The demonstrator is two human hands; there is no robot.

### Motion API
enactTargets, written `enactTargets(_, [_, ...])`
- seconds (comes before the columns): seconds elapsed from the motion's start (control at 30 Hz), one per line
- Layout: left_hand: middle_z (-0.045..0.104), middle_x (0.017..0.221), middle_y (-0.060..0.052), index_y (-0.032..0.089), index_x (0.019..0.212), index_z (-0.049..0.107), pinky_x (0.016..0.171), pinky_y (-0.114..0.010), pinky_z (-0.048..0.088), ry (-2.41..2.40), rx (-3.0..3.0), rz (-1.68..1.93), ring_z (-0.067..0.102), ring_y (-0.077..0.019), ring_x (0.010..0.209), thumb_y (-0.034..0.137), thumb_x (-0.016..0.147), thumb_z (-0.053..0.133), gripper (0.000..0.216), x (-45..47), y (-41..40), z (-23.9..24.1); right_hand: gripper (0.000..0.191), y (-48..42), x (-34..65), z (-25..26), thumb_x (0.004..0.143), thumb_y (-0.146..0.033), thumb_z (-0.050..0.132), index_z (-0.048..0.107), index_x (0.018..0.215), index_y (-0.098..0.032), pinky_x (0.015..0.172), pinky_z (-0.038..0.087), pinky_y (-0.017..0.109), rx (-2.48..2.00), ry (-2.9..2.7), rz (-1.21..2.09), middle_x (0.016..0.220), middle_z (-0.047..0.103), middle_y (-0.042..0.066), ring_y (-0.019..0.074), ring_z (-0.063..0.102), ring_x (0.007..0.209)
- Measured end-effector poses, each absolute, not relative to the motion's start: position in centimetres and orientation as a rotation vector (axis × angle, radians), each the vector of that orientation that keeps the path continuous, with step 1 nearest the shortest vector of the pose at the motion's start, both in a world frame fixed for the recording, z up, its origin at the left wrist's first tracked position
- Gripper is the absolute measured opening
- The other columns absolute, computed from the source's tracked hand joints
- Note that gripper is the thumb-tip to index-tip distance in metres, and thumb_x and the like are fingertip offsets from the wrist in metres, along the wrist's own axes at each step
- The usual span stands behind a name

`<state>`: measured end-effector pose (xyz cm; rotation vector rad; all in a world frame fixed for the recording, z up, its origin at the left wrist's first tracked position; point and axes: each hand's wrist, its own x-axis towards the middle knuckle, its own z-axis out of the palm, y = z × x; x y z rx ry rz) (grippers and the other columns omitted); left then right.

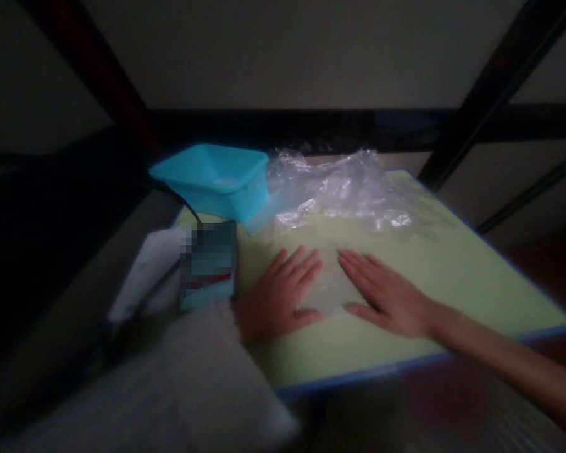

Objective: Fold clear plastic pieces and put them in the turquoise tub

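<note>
Both of my hands lie flat on a pale green board [453, 277] with a blue edge. My left hand [276, 292] and my right hand [387, 292] have their fingers stretched out and press on a thin clear sheet [330, 286] that lies between them. Neither hand grips anything. My left forearm is hidden behind a white cloth [202, 384] near the bottom left.
A turquoise plastic tub [217, 179] stands tilted at the board's far left corner. Crumpled clear plastic film [339, 189] lies along the far edge. A small teal box [207, 267] and white paper [144, 270] sit left of my hands. Dark bars cross behind.
</note>
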<state>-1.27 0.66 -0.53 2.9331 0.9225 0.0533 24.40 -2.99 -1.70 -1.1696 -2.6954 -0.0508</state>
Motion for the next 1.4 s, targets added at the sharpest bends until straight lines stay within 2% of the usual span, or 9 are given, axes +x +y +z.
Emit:
enactTargets(0.3, [0.017,0.154,-0.015,0.011,0.145,0.025,0.113,-0.053,0.011,0.949,2.923,0.038,0.011,-0.034,0.143,0.062,0.088,0.041,0.078,-1.2,0.9,-0.6,0.076,-3.7,26.5,-2.0,0.095,-0.051,0.037,-0.004,0.15,-0.019,0.113,0.023,0.051,-1.262,-2.652,-0.03,0.153,0.021,0.015,0.0272,0.021,0.14])
enactTargets(0.43, [0.015,0.155,-0.016,0.009,0.146,0.022,0.114,-0.053,0.007,0.865,2.945,0.181,0.008,-0.033,0.143,0.065,0.086,0.042,0.084,-1.1,0.8,-0.3,0.069,-3.7,27.4,-1.1,0.097,-0.047,0.034,-0.003,0.15,-0.025,0.112,0.021,0.053,-1.24,-2.6,0.232,0.154,0.015,0.011,0.0266,0.019,0.14])
enactTargets(0.53, [0.019,0.154,-0.016,0.009,0.146,0.021,0.115,-0.049,0.003,0.573,2.962,0.313,0.01,-0.0301,0.143,0.067,0.085,0.04,0.086,0.1,0.1,0.3,0.062,-3.5,28.0,0.2,0.098,-0.045,0.031,-0.001,0.149,-0.03,0.113,0.02,0.051,-1.188,-2.501,0.487,0.155,0.01,0.005,0.0251,0.016,0.141])
enactTargets(0.77, [0.044,0.141,-0.02,0.003,0.136,0.037,0.114,-0.036,0.024,0.016,2.782,0.311,0.039,-0.0278,0.133,0.059,0.085,0.051,0.077,4.4,-0.8,0.3,0.066,-3.2,26.3,3.6,0.096,-0.049,0.036,0.006,0.15,-0.026,0.113,0.022,0.048,-0.805,-2.592,0.698,0.155,0.017,0.007,0.0248,0.022,0.14])
enactTargets(0.87, [0.05,0.136,-0.018,0.007,0.131,0.045,0.11,-0.035,0.03,0.013,2.718,0.307,0.043,-0.0276,0.129,0.059,0.083,0.053,0.071,4.7,-0.7,-0.2,0.07,-3.1,24.5,3.3,0.095,-0.05,0.038,0.006,0.15,-0.022,0.114,0.022,0.044,-0.585,-2.71,0.774,0.154,0.02,0.01,0.0222,0.02,0.141])
enactTargets(0.97, [0.055,0.13,-0.018,0.007,0.125,0.052,0.11,-0.037,0.03,0.084,2.7,0.308,0.043,-0.0297,0.13,0.06,0.083,0.053,0.067,4.5,-0.9,-0.5,0.071,-2.6,23.4,2.0,0.095,-0.049,0.039,0.005,0.15,-0.02,0.115,0.019,0.041,-0.448,-2.768,0.834,0.156,0.014,0.01,0.0205,0.014,0.142])
enactTargets(1.13, [0.05,0.136,-0.019,0.009,0.125,0.052,0.111,-0.038,0.028,0.053,2.663,0.342,0.042,-0.0317,0.13,0.063,0.079,0.057,0.071,4.5,-0.9,-0.3,0.073,-0.4,23.6,0.4,0.095,-0.05,0.039,0.003,0.15,-0.02,0.116,0.014,0.042,-0.51,-2.826,0.856,0.156,0.015,0.008,0.0203,0.014,0.142])
enactTargets(1.27, [0.048,0.137,-0.022,0.001,0.134,0.041,0.108,-0.037,0.034,0.039,2.652,0.305,0.046,-0.0323,0.126,0.063,0.079,0.055,0.084,4.4,-0.9,-0.4,0.071,2.0,24.2,-0.1,0.095,-0.051,0.037,0.007,0.15,-0.018,0.116,0.012,0.042,-0.533,-2.886,0.729,0.155,0.016,0.008,0.0201,0.012,0.142])
enactTargets(1.4, [0.031,0.148,-0.023,-0.003,0.139,0.033,0.115,-0.038,0.023,0.063,2.656,0.256,0.031,-0.0307,0.137,0.058,0.085,0.05,0.084,4.0,-1.3,-0.1,0.068,4.6,24.4,-0.8,0.096,-0.05,0.034,0.008,0.15,-0.018,0.116,0.012,0.042,-0.569,-2.923,0.576,0.155,0.017,0.008,0.0195,0.011,0.143])
